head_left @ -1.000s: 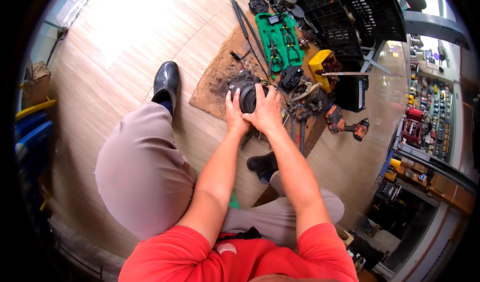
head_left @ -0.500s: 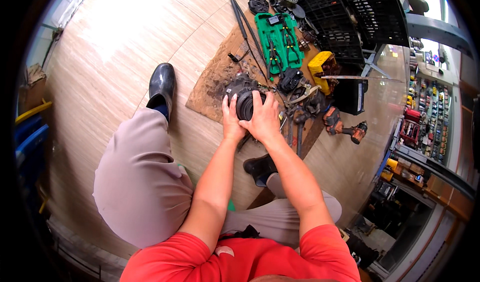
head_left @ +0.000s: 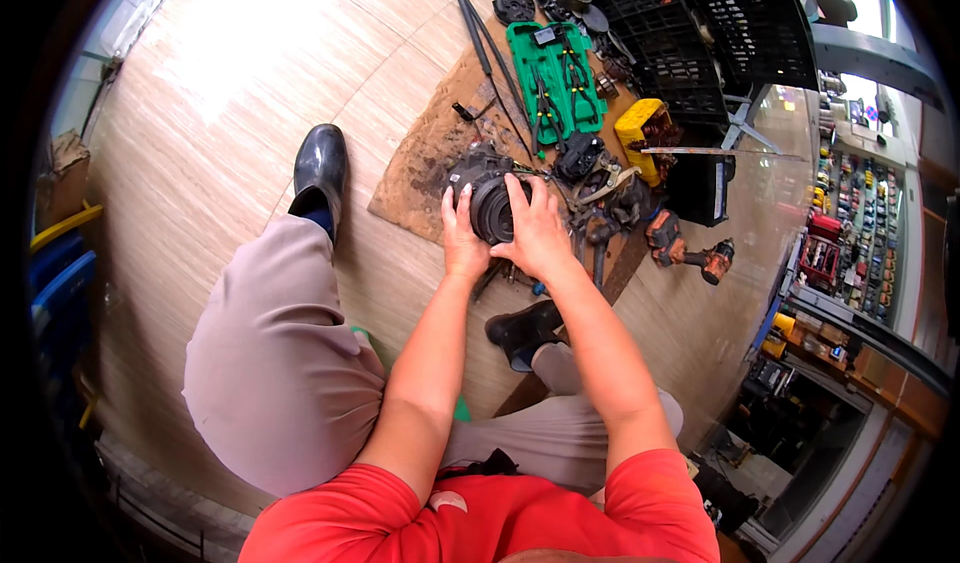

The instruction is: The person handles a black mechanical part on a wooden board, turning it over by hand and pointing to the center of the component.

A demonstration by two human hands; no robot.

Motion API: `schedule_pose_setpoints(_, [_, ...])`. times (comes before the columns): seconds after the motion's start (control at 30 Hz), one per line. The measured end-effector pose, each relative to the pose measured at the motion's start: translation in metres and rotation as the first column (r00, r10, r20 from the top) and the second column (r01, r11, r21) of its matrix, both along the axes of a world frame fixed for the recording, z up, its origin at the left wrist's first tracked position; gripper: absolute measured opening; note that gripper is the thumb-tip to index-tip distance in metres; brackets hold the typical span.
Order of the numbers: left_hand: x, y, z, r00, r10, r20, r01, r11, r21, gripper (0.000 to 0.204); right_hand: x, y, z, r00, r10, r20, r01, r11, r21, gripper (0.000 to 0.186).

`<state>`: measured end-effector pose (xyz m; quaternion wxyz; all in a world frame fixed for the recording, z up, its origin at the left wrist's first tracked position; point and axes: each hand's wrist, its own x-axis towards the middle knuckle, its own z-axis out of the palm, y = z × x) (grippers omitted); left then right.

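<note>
Both hands grip a black, greasy machine part with a ringed, pulley-like round end (head_left: pixel 491 211), which rests on a worn brown board (head_left: pixel 408 195). My left hand (head_left: pixel 464 238) lies along its left side, fingers pointing away from me. Curled over the right side is my right hand (head_left: pixel 538 228), fingers bent around the rim. The two thumbs come close together at the near edge. The part's darker body (head_left: pixel 480 166) shows beyond the fingers; its underside is hidden.
Beyond the part lies an open green tool case (head_left: pixel 555 78) with black pliers. Right of it are a yellow container (head_left: pixel 645 133), dark tools and an orange-black power drill (head_left: pixel 690 248). Black crates (head_left: pixel 665 43) stand far right. My boots (head_left: pixel 321 168) flank the board's near side.
My right hand has shifted slightly around the rim, showing more of the round end between the hands. The left hand stays nearly in place.
</note>
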<state>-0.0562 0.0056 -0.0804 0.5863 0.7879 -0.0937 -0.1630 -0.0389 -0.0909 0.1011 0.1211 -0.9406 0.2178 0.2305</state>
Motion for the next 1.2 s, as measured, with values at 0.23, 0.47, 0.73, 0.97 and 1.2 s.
schedule_pose_setpoints(0.23, [0.001, -0.002, 0.010, 1.000, 0.012, -0.028, -0.013, 0.999, -0.041, 0.108, -0.012, -0.012, -0.005, 0.989, 0.119, 0.086, -0.118, 0.993, -0.014, 0.117])
schedule_pose_setpoints(0.47, [0.001, -0.002, 0.005, 0.999, 0.038, 0.033, -0.037, 0.998, -0.041, 0.107, -0.010, -0.009, -0.015, 0.976, 0.192, 0.104, -0.187, 0.981, -0.061, 0.118])
schedule_pose_setpoints(0.73, [0.001, -0.002, 0.002, 1.000, -0.006, -0.011, 0.006, 0.999, -0.033, 0.110, -0.008, 0.002, -0.018, 0.988, 0.119, 0.100, -0.113, 0.992, -0.062, 0.115])
schedule_pose_setpoints(0.97, [0.003, 0.003, 0.008, 0.999, -0.034, -0.028, 0.034, 0.999, 0.008, 0.107, -0.003, 0.008, -0.011, 0.993, -0.005, 0.114, 0.008, 1.000, -0.028, 0.112])
schedule_pose_setpoints(1.2, [0.002, 0.002, 0.006, 0.999, -0.031, -0.021, 0.031, 0.999, 0.012, 0.107, -0.003, 0.012, -0.011, 0.995, -0.026, 0.096, 0.031, 0.998, -0.049, 0.111])
